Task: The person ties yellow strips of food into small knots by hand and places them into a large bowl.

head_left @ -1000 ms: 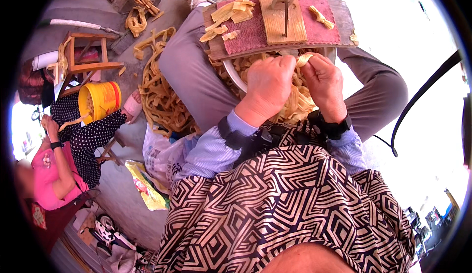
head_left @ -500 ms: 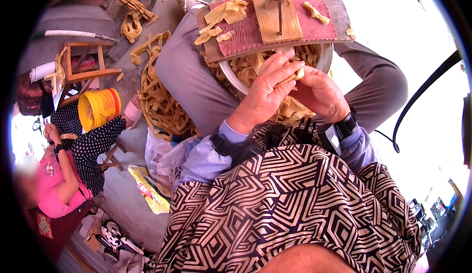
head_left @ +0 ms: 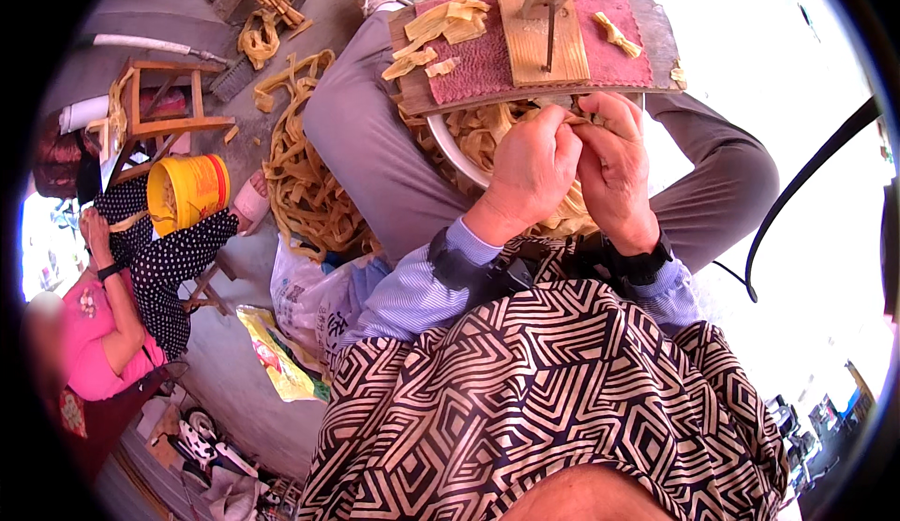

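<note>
Tan strip [head_left: 576,120] is clamped between the curled fingers of the left hand [head_left: 530,172] and right hand [head_left: 614,169], just nearside of the wooden board [head_left: 662,38], the left's outstretched fingers having folded in, suggesting a firmer hold.

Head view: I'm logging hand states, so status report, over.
Left hand and right hand pinching a tan strip between them. Pale basin beneath. Wooden board close ahead, over the basin's far side.

A small wooden stool [head_left: 173,127] stands on the grey floor [head_left: 220,357] at the upper left; white glare [head_left: 811,240] washes out the right side.
</note>
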The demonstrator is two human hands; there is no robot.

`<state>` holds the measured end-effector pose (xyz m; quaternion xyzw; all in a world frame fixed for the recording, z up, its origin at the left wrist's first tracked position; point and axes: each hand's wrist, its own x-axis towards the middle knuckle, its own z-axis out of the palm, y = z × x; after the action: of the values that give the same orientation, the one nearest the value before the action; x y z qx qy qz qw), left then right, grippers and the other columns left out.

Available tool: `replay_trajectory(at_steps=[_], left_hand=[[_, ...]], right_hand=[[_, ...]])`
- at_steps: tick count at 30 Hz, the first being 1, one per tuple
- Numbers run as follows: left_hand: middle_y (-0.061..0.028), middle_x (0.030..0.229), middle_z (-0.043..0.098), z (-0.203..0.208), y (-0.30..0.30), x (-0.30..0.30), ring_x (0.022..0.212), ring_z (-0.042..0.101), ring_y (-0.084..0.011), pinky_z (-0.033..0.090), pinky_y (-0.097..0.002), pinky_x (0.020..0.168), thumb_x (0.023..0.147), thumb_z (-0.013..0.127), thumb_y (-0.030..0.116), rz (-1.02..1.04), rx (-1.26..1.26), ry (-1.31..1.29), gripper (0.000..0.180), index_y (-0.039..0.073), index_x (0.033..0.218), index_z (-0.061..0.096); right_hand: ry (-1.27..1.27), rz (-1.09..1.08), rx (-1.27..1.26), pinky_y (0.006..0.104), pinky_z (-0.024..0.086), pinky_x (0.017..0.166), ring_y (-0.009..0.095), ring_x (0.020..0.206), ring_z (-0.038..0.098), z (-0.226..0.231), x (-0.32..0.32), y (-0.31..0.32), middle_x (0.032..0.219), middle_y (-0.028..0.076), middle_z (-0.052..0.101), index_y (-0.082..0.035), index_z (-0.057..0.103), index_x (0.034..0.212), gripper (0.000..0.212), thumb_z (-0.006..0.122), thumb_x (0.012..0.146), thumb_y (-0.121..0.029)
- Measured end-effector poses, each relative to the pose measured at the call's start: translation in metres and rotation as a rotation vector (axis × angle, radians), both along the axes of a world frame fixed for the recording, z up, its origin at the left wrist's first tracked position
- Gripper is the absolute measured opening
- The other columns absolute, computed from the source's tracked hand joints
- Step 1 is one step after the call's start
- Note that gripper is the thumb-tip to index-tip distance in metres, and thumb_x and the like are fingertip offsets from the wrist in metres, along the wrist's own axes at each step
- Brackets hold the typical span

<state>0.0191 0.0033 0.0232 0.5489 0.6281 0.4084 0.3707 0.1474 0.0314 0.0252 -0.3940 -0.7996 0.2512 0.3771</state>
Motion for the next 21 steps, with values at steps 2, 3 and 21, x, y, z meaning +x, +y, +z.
replay_trajectory(at_steps=[2,3,21], left_hand=[[-0.0208,0.068,0.061,-0.006,-0.003,0.005,0.067,0.063,-0.0354,0.049,-0.0425,0.059,0.09,0.045,0.012,0.061,0.062,-0.185,0.02,-0.001,0.088,0.06],[-0.0175,0.068,0.061,-0.01,-0.003,0.005,0.065,0.062,-0.0306,0.048,-0.0393,0.058,0.09,0.045,0.011,0.134,-0.098,-0.432,0.019,0.0,0.089,0.06],[-0.0022,0.099,0.063,0.005,0.001,-0.012,0.084,0.058,-0.0072,0.049,-0.0228,0.073,0.099,0.049,0.015,-0.159,-0.012,-0.4,0.029,0.001,0.124,0.055]], right_hand=[[0.027,0.004,-0.008,0.0389,0.041,0.093,0.033,0.109,0.05,-0.001,0.003,-0.003,0.111,0.012,0.056,0.001,0.066,0.087,0.02,0.065,0.068,0.008],[0.039,0.008,-0.01,0.0388,0.041,0.093,0.033,0.109,0.05,0.0,0.005,-0.003,0.11,0.012,0.056,0.001,0.066,0.086,0.02,0.065,0.068,0.008],[0.227,0.021,-0.543,0.0265,0.046,0.082,0.019,0.098,0.057,0.018,0.014,0.009,0.115,0.011,0.055,0.006,0.065,0.089,0.01,0.06,0.082,0.001]])
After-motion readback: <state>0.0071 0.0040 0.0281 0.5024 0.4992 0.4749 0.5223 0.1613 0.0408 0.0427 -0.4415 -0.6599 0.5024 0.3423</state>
